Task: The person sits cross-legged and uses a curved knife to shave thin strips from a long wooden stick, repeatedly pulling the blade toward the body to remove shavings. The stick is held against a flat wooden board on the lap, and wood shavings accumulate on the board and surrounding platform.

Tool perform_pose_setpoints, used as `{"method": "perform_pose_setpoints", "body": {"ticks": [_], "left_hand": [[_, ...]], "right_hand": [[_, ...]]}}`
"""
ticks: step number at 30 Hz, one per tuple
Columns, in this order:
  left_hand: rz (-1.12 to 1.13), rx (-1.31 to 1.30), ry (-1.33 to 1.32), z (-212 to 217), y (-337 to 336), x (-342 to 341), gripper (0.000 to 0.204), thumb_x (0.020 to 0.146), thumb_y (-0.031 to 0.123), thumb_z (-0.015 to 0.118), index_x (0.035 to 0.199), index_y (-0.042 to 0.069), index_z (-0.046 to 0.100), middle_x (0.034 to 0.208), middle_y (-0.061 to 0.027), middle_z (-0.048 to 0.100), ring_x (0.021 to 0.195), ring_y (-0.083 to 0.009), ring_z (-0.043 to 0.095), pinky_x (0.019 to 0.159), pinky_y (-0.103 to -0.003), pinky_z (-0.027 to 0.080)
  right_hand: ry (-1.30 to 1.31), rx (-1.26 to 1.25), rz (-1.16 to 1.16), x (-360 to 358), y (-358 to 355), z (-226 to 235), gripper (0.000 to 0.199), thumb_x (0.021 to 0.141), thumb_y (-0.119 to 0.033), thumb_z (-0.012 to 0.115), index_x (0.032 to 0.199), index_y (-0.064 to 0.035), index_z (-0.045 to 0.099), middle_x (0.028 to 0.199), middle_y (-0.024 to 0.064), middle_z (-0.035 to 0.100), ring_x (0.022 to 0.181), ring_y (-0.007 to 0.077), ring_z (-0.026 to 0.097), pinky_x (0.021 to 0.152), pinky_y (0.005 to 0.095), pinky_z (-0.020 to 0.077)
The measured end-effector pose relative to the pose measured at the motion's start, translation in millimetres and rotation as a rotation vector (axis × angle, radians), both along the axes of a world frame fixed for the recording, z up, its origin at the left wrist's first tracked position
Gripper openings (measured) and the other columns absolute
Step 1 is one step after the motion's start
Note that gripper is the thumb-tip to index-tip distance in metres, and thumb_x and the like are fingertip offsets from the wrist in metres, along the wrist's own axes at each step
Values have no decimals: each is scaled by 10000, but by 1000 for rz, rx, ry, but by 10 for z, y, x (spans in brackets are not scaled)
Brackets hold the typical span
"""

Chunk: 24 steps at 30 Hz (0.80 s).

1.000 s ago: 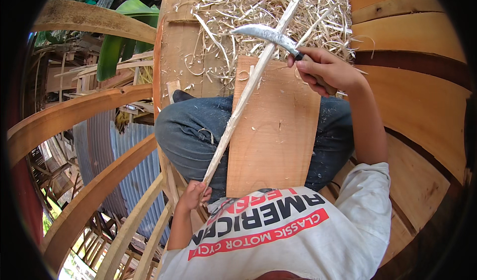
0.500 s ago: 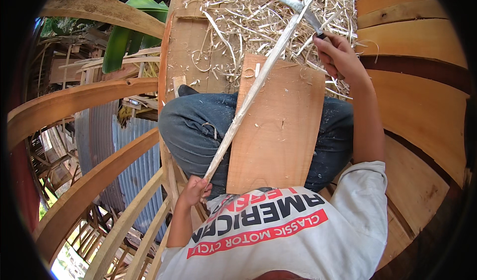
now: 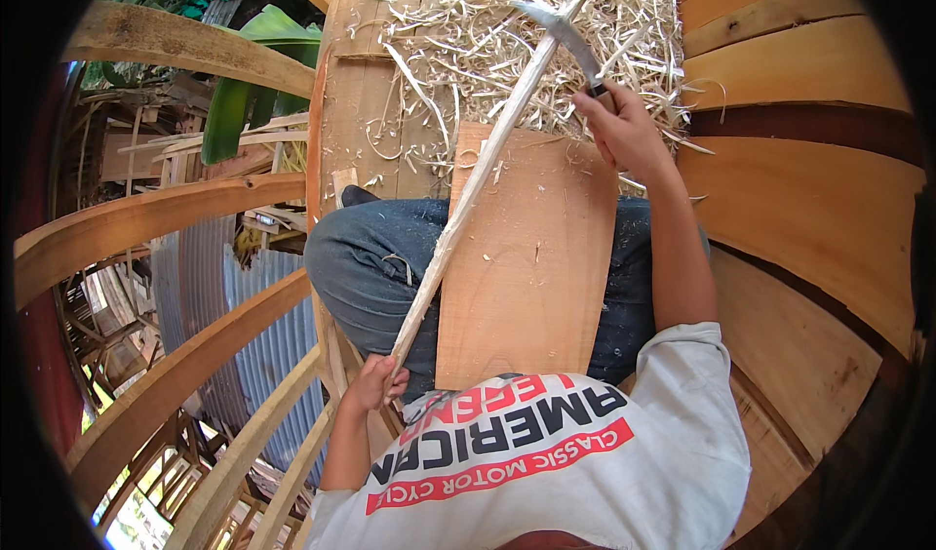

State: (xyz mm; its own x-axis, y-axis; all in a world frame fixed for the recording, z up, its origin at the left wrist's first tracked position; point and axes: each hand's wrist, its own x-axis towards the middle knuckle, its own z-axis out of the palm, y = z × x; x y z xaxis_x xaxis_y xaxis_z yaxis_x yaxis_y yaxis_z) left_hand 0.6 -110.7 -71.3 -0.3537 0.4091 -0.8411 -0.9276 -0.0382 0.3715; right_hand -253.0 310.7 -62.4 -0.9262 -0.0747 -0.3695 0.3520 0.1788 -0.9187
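Pale, freshly shaved wood makes up the long stick [image 3: 468,199], which runs on a slant from lower left to upper right across the person's lap. Its lower end sits in the left hand [image 3: 373,382], whose fingers are curled shut around it beside the left thigh. Its upper end reaches out over the heap of wood shavings [image 3: 468,53] ahead of the knees. The right hand [image 3: 624,136] is closed around the dark handle of a curved blade [image 3: 561,28], held up near the far end of the stick; the metal crosses the stick there, though whether the edge is touching the wood cannot be told.

Under the stick lies a flat reddish-brown board [image 3: 531,267], resting lengthwise on the blue jeans [image 3: 366,272] and dotted with small chips. The stick passes over the board's upper left corner and then runs alongside its left edge. A grey shirt [image 3: 585,472] with red and dark printing fills the lower middle of the view.

Pale curls spread over the plank floor [image 3: 356,101] beyond the board. Broad curved timber planks [image 3: 809,199] rise at the right, and bent wooden ribs [image 3: 146,223] sweep across the left. Between those ribs corrugated metal sheeting [image 3: 210,287] shows below, and large green leaves [image 3: 244,72] stand at the upper left.
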Motion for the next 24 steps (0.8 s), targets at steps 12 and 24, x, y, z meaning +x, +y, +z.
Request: {"method": "perform_pose_setpoints", "body": {"ticks": [12,24], "left_hand": [[-41,-163,61,60,98,-32,585,809,620,578,652,76,429,600,-1,411,489,-101,419,382,-244,278],[-77,-157,68,67,109,-66,599,786,659,574,738,81,427,608,-9,412,489,-97,415,386,-232,281]], "right_hand": [[110,-48,-198,-217,295,100,246,901,-209,628,1004,-2,543,504,-51,421,357,30,388,320,201,304],[128,-160,-215,-169,406,26,157,858,-144,667,948,-59,571,520,-56,435,361,43,380,323,217,290]]}}
